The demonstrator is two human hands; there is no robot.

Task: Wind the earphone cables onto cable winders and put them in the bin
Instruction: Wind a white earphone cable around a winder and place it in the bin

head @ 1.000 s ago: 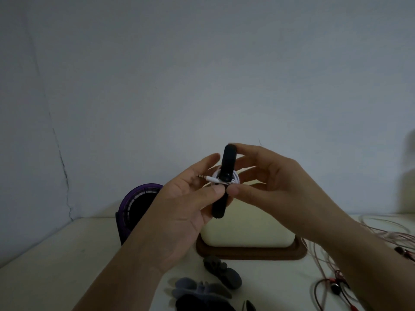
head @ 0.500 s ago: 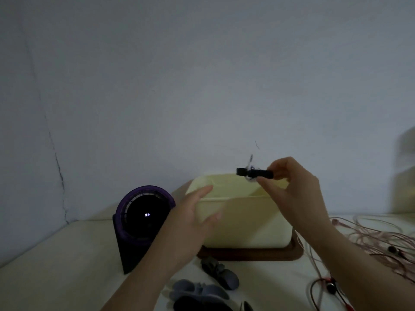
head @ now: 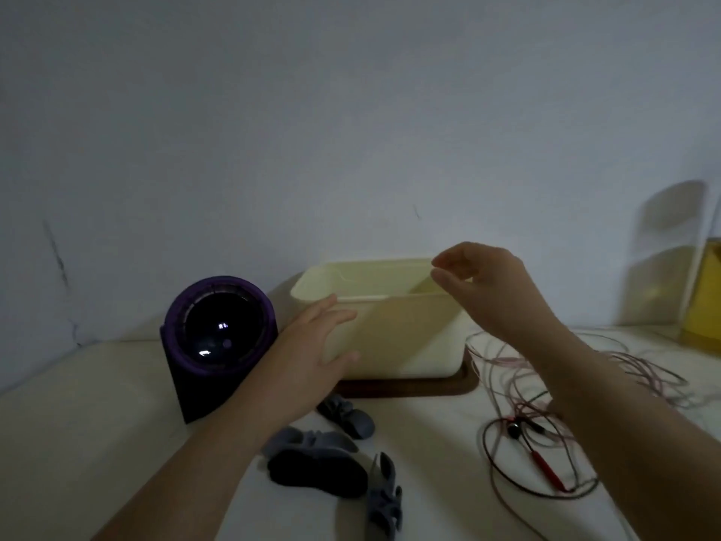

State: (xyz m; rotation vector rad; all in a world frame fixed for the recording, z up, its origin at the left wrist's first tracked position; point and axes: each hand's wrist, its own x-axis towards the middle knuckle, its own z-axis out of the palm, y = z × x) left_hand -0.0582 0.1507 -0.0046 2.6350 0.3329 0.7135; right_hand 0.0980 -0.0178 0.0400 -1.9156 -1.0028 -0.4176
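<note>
The cream bin [head: 394,337] stands on a dark wooden tray [head: 409,387] near the back of the pale table [head: 78,408], close to the wall. The left hand [head: 312,345] is spread flat with straight fingers at the bin's front left corner and holds nothing; whether it actually touches the wall of the bin cannot be told. The right hand [head: 483,283] hovers over the bin's right rim, fingers loosely bent, thumb and forefinger tips a little apart with nothing seen between them. Loose pink and red earphone cables [head: 546,468] lie tangled on the table to the right of the bin, partly under the right forearm. Several grey and black cable winders [head: 318,472] lie in front of the tray. A purple round-faced gadget [head: 218,337] sits just left of the bin.
</note>
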